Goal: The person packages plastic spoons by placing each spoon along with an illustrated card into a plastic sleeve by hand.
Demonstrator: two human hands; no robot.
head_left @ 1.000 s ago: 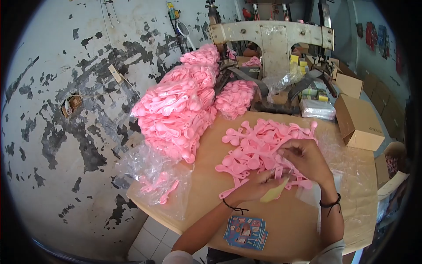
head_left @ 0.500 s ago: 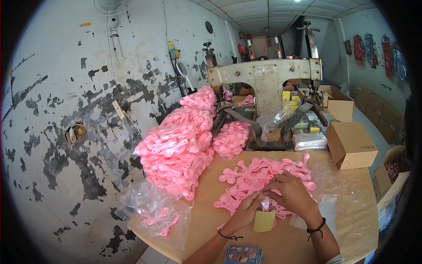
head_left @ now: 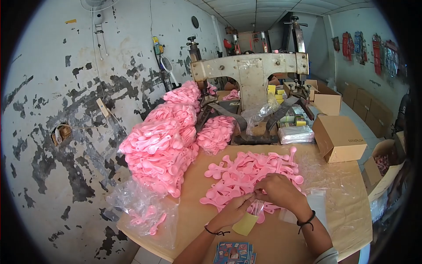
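My left hand (head_left: 235, 210) and my right hand (head_left: 278, 190) meet over the near side of a loose pile of pink spoons (head_left: 235, 174). Between them they pinch the top of a small clear bag (head_left: 257, 206), with a yellowish card (head_left: 245, 224) at its lower part. Whether a spoon is inside the bag is too small to tell. Blue printed cards (head_left: 234, 253) lie stacked at the table's near edge. Flat clear bags (head_left: 317, 204) rest beside my right wrist.
Big bags of pink spoons (head_left: 158, 149) are heaped at the left. Below them lies an open plastic bag (head_left: 145, 215) with a few spoons. A metal machine (head_left: 250, 68) stands behind the table (head_left: 343, 220). Cardboard boxes (head_left: 338, 138) are at the right.
The view has tilted up and shifted right. My hands have come together at the bag's top, and the yellowish card, earlier slanted beside my left fingers, now hangs below them.
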